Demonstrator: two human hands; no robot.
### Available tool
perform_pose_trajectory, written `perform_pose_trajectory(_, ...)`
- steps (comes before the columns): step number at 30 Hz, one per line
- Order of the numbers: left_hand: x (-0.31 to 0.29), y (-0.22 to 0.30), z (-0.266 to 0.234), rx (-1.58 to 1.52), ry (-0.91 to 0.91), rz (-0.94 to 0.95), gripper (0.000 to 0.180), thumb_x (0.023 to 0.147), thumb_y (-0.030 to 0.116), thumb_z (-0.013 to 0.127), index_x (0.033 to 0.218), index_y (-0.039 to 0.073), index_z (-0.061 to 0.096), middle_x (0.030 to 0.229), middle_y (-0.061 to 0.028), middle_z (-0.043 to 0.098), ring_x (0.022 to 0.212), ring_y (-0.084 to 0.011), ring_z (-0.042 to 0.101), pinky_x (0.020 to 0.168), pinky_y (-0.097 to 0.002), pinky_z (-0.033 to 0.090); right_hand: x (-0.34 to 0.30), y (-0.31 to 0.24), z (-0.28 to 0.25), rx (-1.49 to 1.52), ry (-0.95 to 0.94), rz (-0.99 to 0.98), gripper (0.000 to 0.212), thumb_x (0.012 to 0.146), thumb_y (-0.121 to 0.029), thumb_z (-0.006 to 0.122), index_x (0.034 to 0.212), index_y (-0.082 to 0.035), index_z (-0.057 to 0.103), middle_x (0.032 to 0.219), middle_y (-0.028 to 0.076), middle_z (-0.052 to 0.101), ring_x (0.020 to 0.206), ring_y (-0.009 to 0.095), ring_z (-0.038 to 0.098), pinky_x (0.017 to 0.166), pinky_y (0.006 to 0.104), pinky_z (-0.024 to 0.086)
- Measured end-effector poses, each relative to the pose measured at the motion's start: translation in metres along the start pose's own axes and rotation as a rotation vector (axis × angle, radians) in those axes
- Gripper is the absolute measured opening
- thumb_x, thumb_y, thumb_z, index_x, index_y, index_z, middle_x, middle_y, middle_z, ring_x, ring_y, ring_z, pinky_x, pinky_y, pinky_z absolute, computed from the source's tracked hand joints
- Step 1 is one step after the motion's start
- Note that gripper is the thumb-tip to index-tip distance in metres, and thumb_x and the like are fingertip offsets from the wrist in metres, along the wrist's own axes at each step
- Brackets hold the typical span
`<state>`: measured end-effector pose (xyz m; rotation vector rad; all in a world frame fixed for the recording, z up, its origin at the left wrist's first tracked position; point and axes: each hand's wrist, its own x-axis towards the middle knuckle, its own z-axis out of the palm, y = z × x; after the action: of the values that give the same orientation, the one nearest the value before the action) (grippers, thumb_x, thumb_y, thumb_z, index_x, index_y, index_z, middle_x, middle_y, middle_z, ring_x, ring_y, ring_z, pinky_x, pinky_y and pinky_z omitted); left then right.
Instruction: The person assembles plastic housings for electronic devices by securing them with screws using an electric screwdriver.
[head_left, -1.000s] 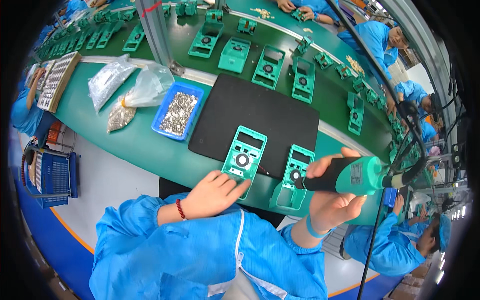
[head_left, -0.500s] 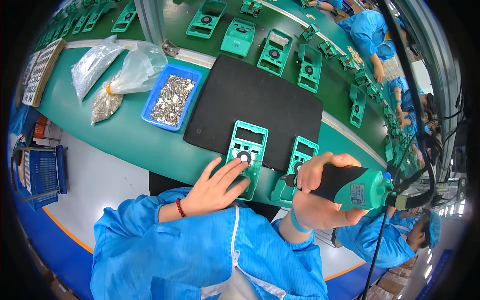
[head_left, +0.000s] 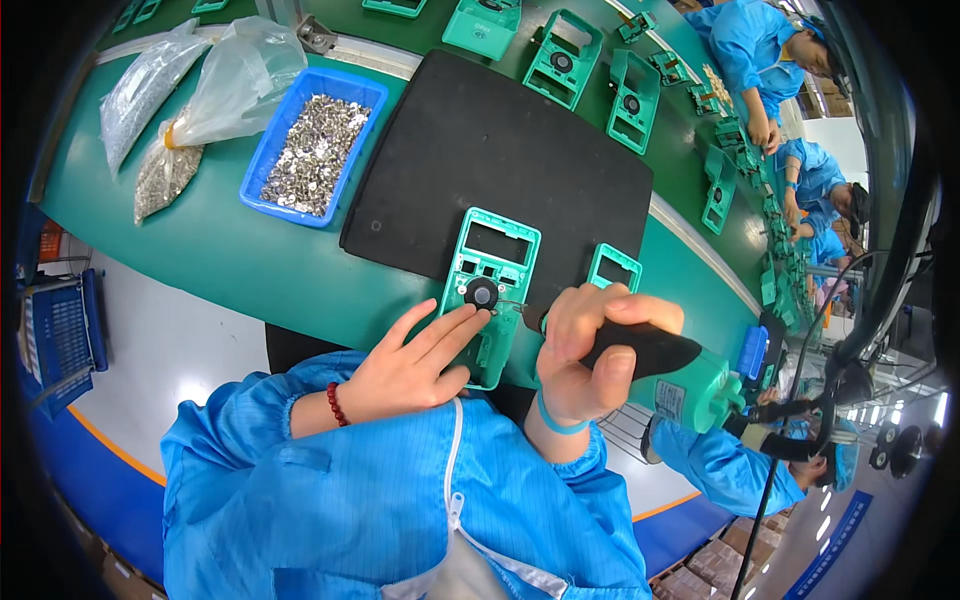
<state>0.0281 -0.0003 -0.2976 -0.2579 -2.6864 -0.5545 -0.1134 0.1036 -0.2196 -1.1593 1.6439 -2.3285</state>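
A green plastic housing (head_left: 463, 340) lies at the near edge of the work surface, partly on a black mat (head_left: 500, 150). A round black speaker (head_left: 481, 293) sits in its middle. My left hand (head_left: 420, 365) is stretched out over the housing's left side, fingertips against the speaker's lower edge. In my right hand (head_left: 585, 365) is a green and black electric screwdriver (head_left: 690, 385), gripped around its dark handle. Its thin bit points left toward the speaker's right side; I cannot tell whether it touches. Behind my right hand, another green housing (head_left: 615, 266) is partly hidden.
Left of the mat stands a blue tray (head_left: 262, 165) of small metal screws, beside a tied clear bag (head_left: 170, 175) and another plastic bag (head_left: 145, 85). More green housings (head_left: 565, 60) line the far belt. Co-workers in blue (head_left: 750, 50) sit at the right. A cable (head_left: 765, 440) trails from the screwdriver.
My right hand has brought the screwdriver left, its bit now close to the speaker. My left hand stays on the housing. The whole view has shifted a little.
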Motion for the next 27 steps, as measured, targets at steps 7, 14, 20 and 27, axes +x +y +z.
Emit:
perform_pose_trajectory(7,0.007,0.000,0.006,-0.023,0.097,-0.052,0.014,0.075,0.021,0.064,0.073,0.010,0.056,0.138,-0.0168,0.058,0.129,-0.0240,0.055,0.107,-0.0443,0.040,0.011,0.018,0.006,-0.018,0.012,-0.004,0.035,0.099,-0.036,0.057,0.109,-0.004,0.048,0.062,0.002,0.045,0.046,0.010,0.037,0.042,0.0249,0.031)
perform_pose_trajectory(14,0.006,-0.003,0.007,0.004,0.073,-0.036,0.012,0.074,0.020,0.063,0.071,0.008,0.060,0.137,-0.0161,0.059,0.128,-0.0232,0.055,0.104,-0.0411,0.041,0.012,0.029,0.007,-0.039,0.014,0.046,0.034,0.099,-0.036,0.056,0.108,-0.003,0.049,0.059,0.002,0.041,0.046,0.010,0.036,0.042,0.0256,0.030)
perform_pose_trajectory(20,0.006,-0.004,0.008,0.010,0.076,-0.035,0.012,0.075,0.020,0.062,0.071,0.009,0.060,0.138,-0.0153,0.059,0.128,-0.0215,0.055,0.103,-0.0396,0.041,0.012,0.033,0.006,-0.037,0.013,0.049,0.035,0.099,-0.036,0.056,0.108,-0.003,0.049,0.060,0.002,0.042,0.045,0.010,0.036,0.041,0.0258,0.031)
perform_pose_trajectory(27,0.006,-0.006,0.009,0.013,0.067,-0.035,0.010,0.077,0.018,0.061,0.072,0.009,0.060,0.137,-0.0149,0.059,0.127,-0.0210,0.056,0.102,-0.0389,0.041,0.013,0.035,0.005,-0.044,-0.022,0.059,0.033,0.099,-0.035,0.057,0.106,-0.004,0.048,0.062,0.003,0.044,0.046,0.010,0.037,0.042,0.0247,0.031)
